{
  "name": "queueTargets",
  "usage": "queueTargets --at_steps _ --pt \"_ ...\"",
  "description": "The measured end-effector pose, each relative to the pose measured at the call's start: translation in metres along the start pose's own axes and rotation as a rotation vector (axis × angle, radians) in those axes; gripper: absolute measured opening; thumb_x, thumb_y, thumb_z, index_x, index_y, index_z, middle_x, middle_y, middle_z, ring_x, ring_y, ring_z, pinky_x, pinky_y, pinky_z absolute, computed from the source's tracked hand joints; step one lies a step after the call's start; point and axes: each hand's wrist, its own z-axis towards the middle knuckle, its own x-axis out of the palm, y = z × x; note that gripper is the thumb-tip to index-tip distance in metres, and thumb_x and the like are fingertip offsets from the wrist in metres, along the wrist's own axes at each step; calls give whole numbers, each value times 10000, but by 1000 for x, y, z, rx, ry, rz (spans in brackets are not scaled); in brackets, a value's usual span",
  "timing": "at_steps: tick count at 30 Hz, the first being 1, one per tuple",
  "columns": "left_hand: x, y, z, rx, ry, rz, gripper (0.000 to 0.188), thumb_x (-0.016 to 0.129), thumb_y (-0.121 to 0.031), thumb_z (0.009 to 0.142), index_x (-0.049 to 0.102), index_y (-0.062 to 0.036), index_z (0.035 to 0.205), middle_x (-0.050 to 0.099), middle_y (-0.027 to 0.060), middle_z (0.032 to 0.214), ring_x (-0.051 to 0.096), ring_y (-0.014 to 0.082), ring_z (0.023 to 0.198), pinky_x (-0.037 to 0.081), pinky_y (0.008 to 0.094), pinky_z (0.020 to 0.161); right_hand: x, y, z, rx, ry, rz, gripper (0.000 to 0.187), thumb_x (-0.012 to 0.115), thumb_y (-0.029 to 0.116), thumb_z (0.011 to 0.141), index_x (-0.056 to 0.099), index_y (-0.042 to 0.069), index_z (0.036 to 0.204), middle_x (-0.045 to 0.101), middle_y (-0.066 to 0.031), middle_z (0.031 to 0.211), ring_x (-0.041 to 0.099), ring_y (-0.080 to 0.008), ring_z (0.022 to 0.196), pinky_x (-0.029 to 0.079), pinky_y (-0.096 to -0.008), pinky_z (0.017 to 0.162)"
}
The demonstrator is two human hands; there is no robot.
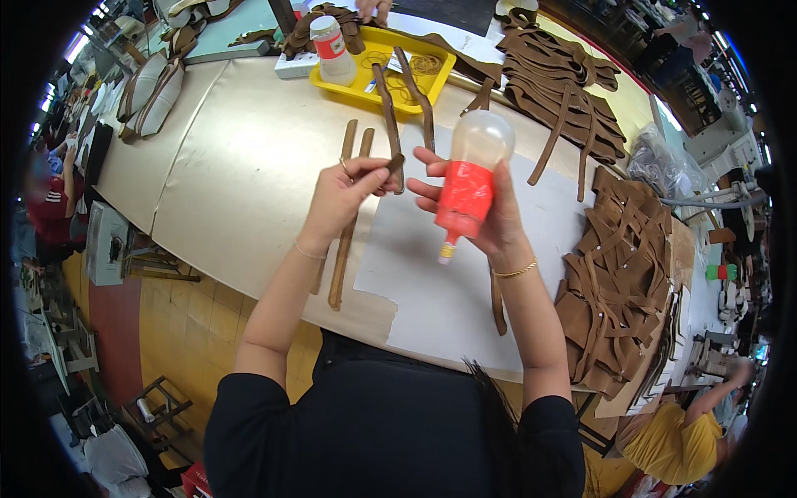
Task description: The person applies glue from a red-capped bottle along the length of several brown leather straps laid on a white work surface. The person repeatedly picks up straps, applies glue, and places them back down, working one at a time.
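My right hand (503,217) holds a clear squeeze bottle (465,187) with a red band. Its narrow nozzle, ringed in yellow, points down toward me, and some fingers stretch out to the left of it. Beside it, my left hand (338,199) pinches the end of a short dark brown strip (396,163); how far this piece runs is partly hidden by the fingers. Under the left hand and wrist, two long brown strips (339,278) lie on the table. Two darker, shiny strips (415,87) reach from the yellow tray (447,73) toward my hands.
A white sheet (415,311) covers part of the pale table (241,149). Brown cut pieces (618,290) are heaped at the right, with more strips (552,70) at the far right. A white-lidded jar (336,62) stands in the tray. Another person's hand (374,8) shows beyond it.
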Motion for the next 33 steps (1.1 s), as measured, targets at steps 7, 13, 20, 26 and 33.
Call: queueTargets --at_steps 7,13,20,26,33 --pt "12 -19 -35 -159 -15 8 184 637 -90 924 671 52 1037 709 89 899 674 129 730 523 230 691 15 -5 13 56 -94 13 858 487 742 845 501 -23 1234 554 -315 1251 602 -364 1150 503 -446 998" --pt "-25 -24 -57 -347 175 285 125 636 -36 892 707 53 945 703 73 812 633 88 612 479 197 560 -23 50 -37 -100 -35 265 927 481 779 816 533 -64 1199 594 -337 1155 673 -381 989 592 -450 832" --pt "-16 -36 -21 -237 443 524 163 639 -17 877 715 30 1013 722 76 851 655 101 666 515 222 619 -59 95 -161 -229 -268 120 905 505 820 764 522 -23 1092 681 -250 952 708 -319 814 612 -385 695" --pt "38 -26 58 201 660 843 193 680 -46 837 734 -60 1021 726 63 878 682 175 817 524 291 766 -70 75 -272 -275 -379 0 891 624 750 744 470 -32 1140 667 -274 1015 702 -341 850 604 -411 727" --pt "123 41 140 1000 638 1041 199 718 -66 774 751 -160 946 675 -14 1082 591 195 1078 430 350 935 -54 21 -315 -81 -682 -174 806 726 602 768 494 -54 1174 636 -297 1102 692 -341 951 590 -439 815"
